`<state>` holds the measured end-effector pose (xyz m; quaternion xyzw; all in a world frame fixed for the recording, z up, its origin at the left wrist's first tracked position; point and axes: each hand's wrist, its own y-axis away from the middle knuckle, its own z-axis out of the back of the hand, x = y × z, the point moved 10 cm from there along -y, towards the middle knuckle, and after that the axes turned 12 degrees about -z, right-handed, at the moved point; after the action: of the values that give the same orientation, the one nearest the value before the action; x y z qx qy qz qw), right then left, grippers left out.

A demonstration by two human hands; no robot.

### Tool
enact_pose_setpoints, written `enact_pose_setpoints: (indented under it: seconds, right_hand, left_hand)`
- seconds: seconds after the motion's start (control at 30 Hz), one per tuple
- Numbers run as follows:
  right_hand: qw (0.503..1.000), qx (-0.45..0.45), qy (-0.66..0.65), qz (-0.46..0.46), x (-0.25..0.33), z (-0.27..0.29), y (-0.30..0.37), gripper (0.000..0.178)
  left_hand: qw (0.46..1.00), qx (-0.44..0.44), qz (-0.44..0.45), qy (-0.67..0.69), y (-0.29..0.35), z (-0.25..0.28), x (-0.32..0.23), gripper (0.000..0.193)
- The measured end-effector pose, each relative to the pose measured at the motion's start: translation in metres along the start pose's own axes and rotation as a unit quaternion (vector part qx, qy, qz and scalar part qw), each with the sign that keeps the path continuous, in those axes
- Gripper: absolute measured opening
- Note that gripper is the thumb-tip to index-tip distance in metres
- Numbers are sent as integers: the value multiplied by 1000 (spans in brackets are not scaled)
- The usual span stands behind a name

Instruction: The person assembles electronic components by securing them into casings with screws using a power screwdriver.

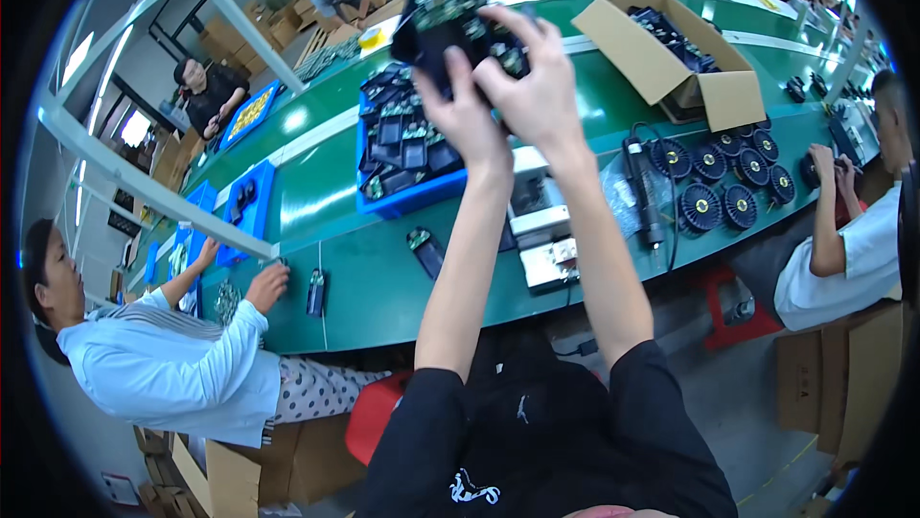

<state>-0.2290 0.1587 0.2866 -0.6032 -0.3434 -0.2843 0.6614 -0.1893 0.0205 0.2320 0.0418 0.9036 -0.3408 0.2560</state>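
Note:
Both my arms reach forward over the green workbench. Between them, my left hand (468, 123) and my right hand (539, 87) grip a bunch of black plastic housings with green circuit boards (443, 24), raised above the bench. My left fingers press on the near side; my right fingers wrap over the right side and top. Below and left of the bunch stands a blue bin (407, 202) heaped with similar black housings (402, 139). One loose housing (425, 252) lies on the bench near the bin's front, and another housing (315, 293) lies farther left.
A silver bench fixture (541, 230) stands under my forearms, beside an electric screwdriver (644, 194). Round black fan-like parts (701, 207) lie to its right. An open carton (714, 92) of housings stands behind. Co-workers sit left (172, 355) and right (843, 250); a metal post (158, 187) crosses the left.

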Motion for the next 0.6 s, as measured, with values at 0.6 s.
enact_pose_setpoints:
  seconds: [0.6]
  right_hand:
    - [937, -211, 203, -190, -286, 326, -199, 43]
  left_hand:
    - [968, 111, 225, 31, 155, -297, 387, 51]
